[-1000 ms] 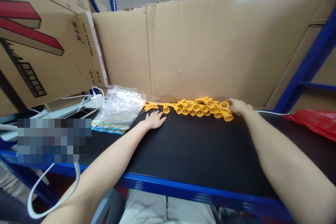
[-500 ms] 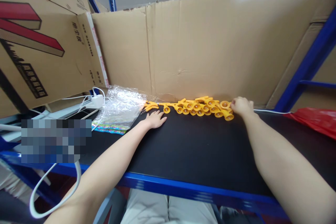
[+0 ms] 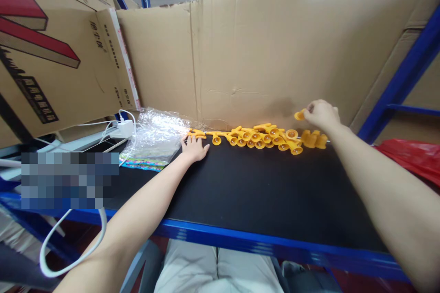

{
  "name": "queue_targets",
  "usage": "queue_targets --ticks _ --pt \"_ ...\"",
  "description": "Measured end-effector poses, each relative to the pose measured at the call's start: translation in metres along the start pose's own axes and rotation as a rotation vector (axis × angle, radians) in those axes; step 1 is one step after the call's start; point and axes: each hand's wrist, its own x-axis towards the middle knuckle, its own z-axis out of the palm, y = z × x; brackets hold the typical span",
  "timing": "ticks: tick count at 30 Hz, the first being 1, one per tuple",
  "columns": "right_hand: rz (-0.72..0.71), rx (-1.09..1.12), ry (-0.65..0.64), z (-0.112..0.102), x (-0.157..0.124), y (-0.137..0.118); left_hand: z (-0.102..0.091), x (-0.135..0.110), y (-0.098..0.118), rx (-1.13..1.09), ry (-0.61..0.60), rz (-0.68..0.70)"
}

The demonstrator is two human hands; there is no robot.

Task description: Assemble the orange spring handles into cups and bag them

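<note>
My right hand [image 3: 321, 114] is raised against the cardboard, its fingers closed on a yellow cup-ended piece [image 3: 300, 115] whose round rim points left. Below it, a few yellow stubby pieces [image 3: 314, 139] stand side by side. To their left lies a heap of yellow trumpet-shaped pieces [image 3: 264, 137] with round cupped mouths facing me. My left hand [image 3: 194, 149] rests on the black surface with fingers spread, fingertips at some yellow stick-like pieces [image 3: 197, 133]; whether they press on them I cannot tell.
Left of my left hand lies a clear plastic bag [image 3: 154, 135] with a colourful edge. Nearby are a white charger [image 3: 125, 128] and cables. A cardboard wall [image 3: 268, 59] closes off the back. A red plastic bag [image 3: 409, 158] lies at the right. A blue beam [image 3: 220, 238] edges the front.
My right hand has risen from the heap's right end with a yellow piece, uncovering the stubby pieces there. My left hand has shifted slightly left onto the stick-like pieces.
</note>
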Motion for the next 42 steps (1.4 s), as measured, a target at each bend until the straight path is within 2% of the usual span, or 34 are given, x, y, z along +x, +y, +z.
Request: queue_targets --ticks 4,7,9,12,16,20,31,37,42 --pt "-0.081 0.156 0.026 -0.028 -0.012 -0.035 -0.001 0.002 -0.004 -0.012 -0.054 -0.032" --pt "-0.135 0.293 -0.058 -0.044 -0.034 -0.063 -0.002 0.002 -0.004 -0.02 -0.054 -0.017" --pt "-0.189 0.339 -0.148 -0.047 -0.052 -0.079 -0.003 0.001 -0.003 -0.015 -0.029 0.013" --pt "-0.279 0.306 -0.234 -0.039 -0.078 -0.093 -0.005 -0.002 0.0 -0.012 -0.002 0.054" --pt "-0.414 0.221 -0.406 -0.014 -0.098 -0.097 -0.008 -0.004 0.003 -0.026 -0.009 0.068" --pt "-0.457 0.242 -0.456 0.001 -0.1 -0.093 -0.01 -0.005 0.004 -0.033 -0.006 0.095" --pt "-0.516 0.341 -0.419 0.004 -0.105 -0.097 -0.017 -0.003 0.005 -0.084 0.098 0.163" --pt "-0.529 0.451 -0.447 0.001 -0.11 -0.102 -0.011 0.001 0.0 -0.117 0.125 0.209" --pt "-0.497 0.518 -0.483 0.001 -0.112 -0.104 -0.004 0.005 -0.003 -0.079 0.068 0.161"
